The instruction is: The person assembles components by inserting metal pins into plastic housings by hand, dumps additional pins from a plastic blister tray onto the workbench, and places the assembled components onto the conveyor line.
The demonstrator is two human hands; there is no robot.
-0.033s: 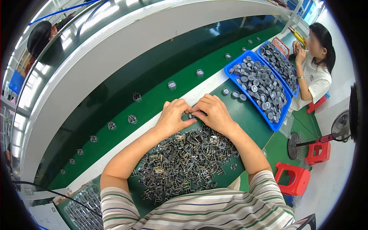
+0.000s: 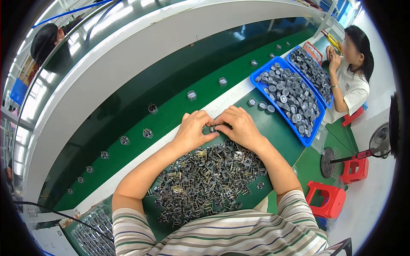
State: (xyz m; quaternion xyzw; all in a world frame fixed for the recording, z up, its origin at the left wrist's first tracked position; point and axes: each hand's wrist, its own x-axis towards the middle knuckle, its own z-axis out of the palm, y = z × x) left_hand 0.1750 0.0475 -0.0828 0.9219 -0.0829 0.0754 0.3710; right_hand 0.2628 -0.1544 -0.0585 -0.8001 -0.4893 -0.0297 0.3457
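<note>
My left hand and my right hand meet above the bench, each closed with fingertips pinching one small dark part with shiny metal. Fingers cover most of that part, so its exact kind is hidden. Just below my hands, between my forearms, spreads a heap of small dark plug cores with brass and silver pins. A single loose core lies at the heap's right side. Several round grey housings stand on the bench beyond my right hand.
A blue tray piled with grey housings is at the right, another blue tray beside it. Past the white ledge, a green belt carries spaced-out parts. A co-worker sits at the far right, near red stools and a fan.
</note>
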